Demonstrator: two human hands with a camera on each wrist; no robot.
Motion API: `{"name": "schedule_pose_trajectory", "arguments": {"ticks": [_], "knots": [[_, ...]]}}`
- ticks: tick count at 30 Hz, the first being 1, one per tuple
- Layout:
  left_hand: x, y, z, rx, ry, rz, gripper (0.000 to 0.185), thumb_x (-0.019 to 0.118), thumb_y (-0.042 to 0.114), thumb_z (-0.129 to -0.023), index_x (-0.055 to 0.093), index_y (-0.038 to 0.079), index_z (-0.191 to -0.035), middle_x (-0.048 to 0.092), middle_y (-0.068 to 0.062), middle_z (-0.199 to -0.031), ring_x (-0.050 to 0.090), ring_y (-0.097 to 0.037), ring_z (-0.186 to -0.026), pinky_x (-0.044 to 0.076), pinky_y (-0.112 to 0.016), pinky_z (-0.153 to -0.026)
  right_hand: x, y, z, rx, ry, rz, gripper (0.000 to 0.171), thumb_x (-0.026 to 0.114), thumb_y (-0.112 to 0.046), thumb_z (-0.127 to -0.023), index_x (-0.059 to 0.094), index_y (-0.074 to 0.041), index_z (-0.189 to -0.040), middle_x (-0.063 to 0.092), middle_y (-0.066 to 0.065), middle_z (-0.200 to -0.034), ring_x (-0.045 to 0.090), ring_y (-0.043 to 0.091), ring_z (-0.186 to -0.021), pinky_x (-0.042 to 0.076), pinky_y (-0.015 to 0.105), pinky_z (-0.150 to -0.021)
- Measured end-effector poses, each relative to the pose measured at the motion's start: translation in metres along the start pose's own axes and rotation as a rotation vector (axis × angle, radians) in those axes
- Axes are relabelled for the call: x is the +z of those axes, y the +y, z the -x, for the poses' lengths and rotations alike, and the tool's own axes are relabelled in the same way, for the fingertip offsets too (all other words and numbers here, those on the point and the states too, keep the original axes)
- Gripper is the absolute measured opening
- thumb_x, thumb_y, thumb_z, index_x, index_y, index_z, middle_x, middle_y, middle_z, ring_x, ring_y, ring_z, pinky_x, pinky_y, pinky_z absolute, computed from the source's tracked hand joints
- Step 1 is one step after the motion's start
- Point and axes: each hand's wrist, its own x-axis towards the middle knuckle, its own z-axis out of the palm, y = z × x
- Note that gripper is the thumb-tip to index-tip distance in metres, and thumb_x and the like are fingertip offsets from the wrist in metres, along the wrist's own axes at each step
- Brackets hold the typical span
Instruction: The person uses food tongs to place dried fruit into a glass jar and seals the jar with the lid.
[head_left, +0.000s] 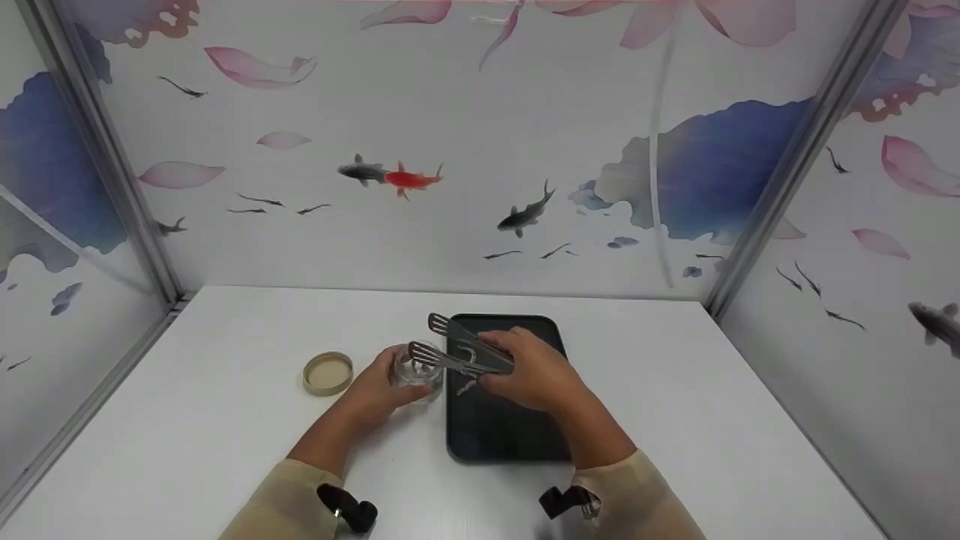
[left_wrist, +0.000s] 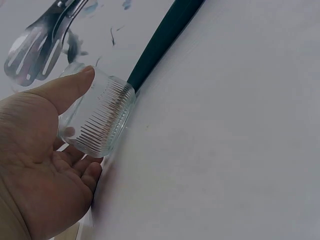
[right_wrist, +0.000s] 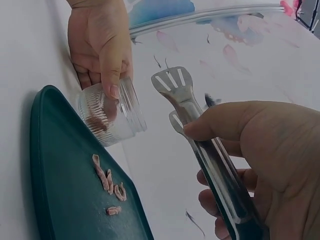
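Observation:
My left hand (head_left: pixel 375 390) grips a clear ribbed glass jar (left_wrist: pixel 100 112) around its side, thumb across the wall. The jar's mouth faces up, and something brownish shows through the lower glass in the right wrist view. Metal tongs (right_wrist: pixel 215 172) with slotted ends are held in my right hand (head_left: pixel 536 371), thumb on one arm and fingers on the other. Their slotted ends stand apart with nothing seen between them, close over the jar in the head view. Several small pale, curled strips (right_wrist: pixel 100 172) lie on the dark green tray (right_wrist: pixel 60 160).
To the left of the jar, a round tan lid (head_left: pixel 328 373) lies on the white table (head_left: pixel 187 450). The tray stands right beside the jar, under my right hand. Printed wall panels (head_left: pixel 465 247) enclose the table at the back and both sides.

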Motion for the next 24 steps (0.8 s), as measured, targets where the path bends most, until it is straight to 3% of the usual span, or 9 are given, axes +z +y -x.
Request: {"name": "schedule_pose_trajectory", "arguments": {"ticks": [8, 16, 24], "knots": [[-0.001, 0.0, 0.0, -0.01, 0.0, -0.023, 0.099, 0.087, 0.049, -0.088, 0.036, 0.016, -0.166, 0.042, -0.016, -0.171, 0.034, -0.04, -0.162, 0.029, -0.058, -0.132, -0.008, 0.017, -0.005, 0.03, -0.034, -0.058, 0.071, 0.089, -0.04, -0.088, 0.061, -0.03, -0.152, 0.065, -0.003, -0.121, 0.062, 0.014, -0.094, 0.054, 0.039, -0.086], [0.0, 0.001, -0.001, -0.01, -0.006, -0.019, 0.1, 0.088, 0.048, -0.088, 0.034, 0.016, -0.166, 0.037, -0.016, -0.174, 0.029, -0.039, -0.164, 0.027, -0.057, -0.133, -0.016, 0.043, -0.011, 0.089, -0.045, -0.057, 0.071, 0.087, -0.038, -0.089, 0.06, -0.029, -0.153, 0.071, -0.002, -0.133, 0.064, 0.015, -0.102, 0.054, 0.044, -0.095], [-0.001, 0.0, 0.0, -0.009, -0.012, -0.018, 0.103, 0.087, 0.05, -0.088, 0.033, 0.015, -0.167, 0.035, -0.017, -0.175, 0.027, -0.039, -0.165, 0.027, -0.057, -0.133, -0.026, 0.064, -0.009, 0.157, -0.099, -0.074, 0.065, 0.09, -0.034, -0.087, 0.066, -0.026, -0.147, 0.073, 0.003, -0.134, 0.068, 0.02, -0.111, 0.057, 0.049, -0.101]]}}
